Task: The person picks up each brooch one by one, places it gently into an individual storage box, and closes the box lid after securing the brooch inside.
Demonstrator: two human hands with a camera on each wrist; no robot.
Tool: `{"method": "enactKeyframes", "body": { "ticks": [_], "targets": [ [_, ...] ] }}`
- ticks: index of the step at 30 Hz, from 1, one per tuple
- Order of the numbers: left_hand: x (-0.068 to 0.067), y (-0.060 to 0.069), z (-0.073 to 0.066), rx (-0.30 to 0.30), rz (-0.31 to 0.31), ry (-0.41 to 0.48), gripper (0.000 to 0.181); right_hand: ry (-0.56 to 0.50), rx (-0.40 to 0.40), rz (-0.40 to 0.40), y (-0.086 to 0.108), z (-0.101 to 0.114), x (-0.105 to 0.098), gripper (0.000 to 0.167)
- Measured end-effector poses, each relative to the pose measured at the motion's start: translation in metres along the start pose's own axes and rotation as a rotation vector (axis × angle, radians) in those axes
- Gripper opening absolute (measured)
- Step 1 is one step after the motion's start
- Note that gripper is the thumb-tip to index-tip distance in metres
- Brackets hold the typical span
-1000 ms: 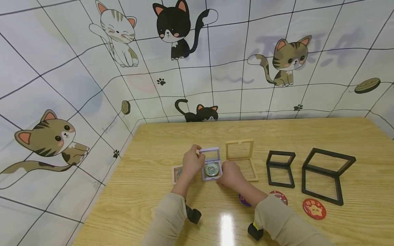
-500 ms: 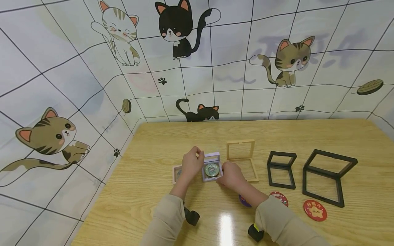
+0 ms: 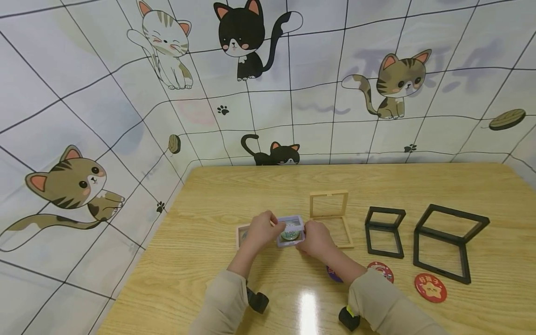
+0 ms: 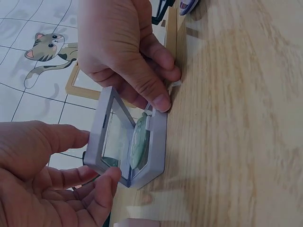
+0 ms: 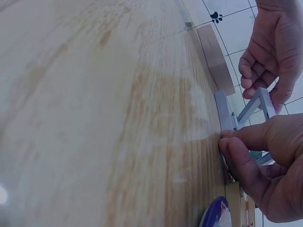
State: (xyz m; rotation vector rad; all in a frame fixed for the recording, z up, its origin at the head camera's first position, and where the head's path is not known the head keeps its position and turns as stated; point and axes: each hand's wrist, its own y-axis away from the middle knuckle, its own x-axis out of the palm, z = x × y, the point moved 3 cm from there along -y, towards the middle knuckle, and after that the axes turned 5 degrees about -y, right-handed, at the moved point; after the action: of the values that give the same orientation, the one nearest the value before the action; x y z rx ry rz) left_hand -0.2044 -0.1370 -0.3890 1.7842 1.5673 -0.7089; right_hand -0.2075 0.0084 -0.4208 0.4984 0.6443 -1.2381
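A small lilac floating display frame [image 3: 291, 218] stands part-way open on the table, its clear-windowed lid tilted over the base. Inside the base sits a round green badge [image 4: 139, 142], partly covered by the lid in the head view. My left hand [image 3: 261, 231] pinches the lid between thumb and fingers on the left side. On the other side, my right hand [image 3: 317, 239] holds the base, thumb on its rim in the left wrist view. The right wrist view shows the right thumb and forefinger [image 5: 246, 142] meeting at the base's edge. The left palm is hidden in the head view.
A pale wooden frame [image 3: 241, 231] lies left, partly behind the left hand. An open yellow frame [image 3: 346, 232] and two open black frames [image 3: 368, 240] [image 3: 418, 251] stand to the right. Red badges [image 3: 431, 288] [image 3: 386, 270] and a purple badge [image 3: 332, 274] lie nearer.
My left hand has brought the lilac lid forward and down from nearly upright, so it now slants over the badge. The right hand keeps its place at the base.
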Motion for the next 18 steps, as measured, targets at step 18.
{"method": "enactKeyframes", "body": {
  "ticks": [18],
  "targets": [
    [0.018,0.001,-0.001,0.026,-0.059,-0.186,0.037,0.012,0.004,-0.009,-0.001,-0.001,0.001,0.016]
  ]
}}
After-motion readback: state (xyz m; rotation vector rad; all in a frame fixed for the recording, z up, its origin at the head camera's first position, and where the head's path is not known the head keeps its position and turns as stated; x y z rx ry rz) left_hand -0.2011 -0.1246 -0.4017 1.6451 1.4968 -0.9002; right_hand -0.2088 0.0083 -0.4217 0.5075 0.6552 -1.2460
